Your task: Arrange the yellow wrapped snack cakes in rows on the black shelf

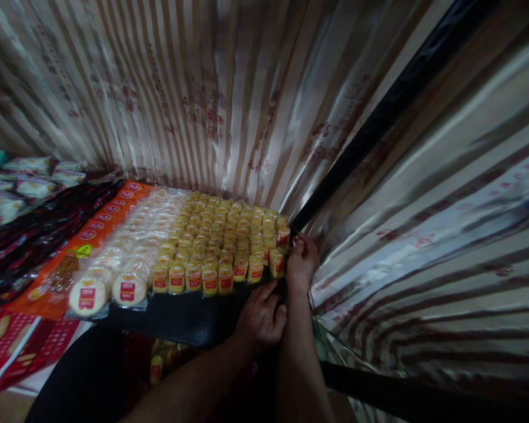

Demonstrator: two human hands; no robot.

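At the right end of a dark shelf [180, 320], my right hand [303, 261] reaches up beside a black post, fingertips drawn together; what they pinch is too dark to make out. A thin dark cord [316, 317] hangs by that wrist. My left hand [262, 314] is lower, at the shelf's front edge, with its fingers curled in and the index finger toward the edge. Whatever it may hold is hidden. Just above and left of both hands stand rows of small yellow wrapped cakes [210, 279] with red labels, the closest being a single cake [277, 262].
Round white packaged crackers [130, 289] and an orange printed strip [101, 220] lie farther left, then dark packets [48, 226] and white packets [35, 185]. A slanting black post [361, 141] and striped sheeting [220, 106] bound the shelf. A red basket [13, 343] sits lower left.
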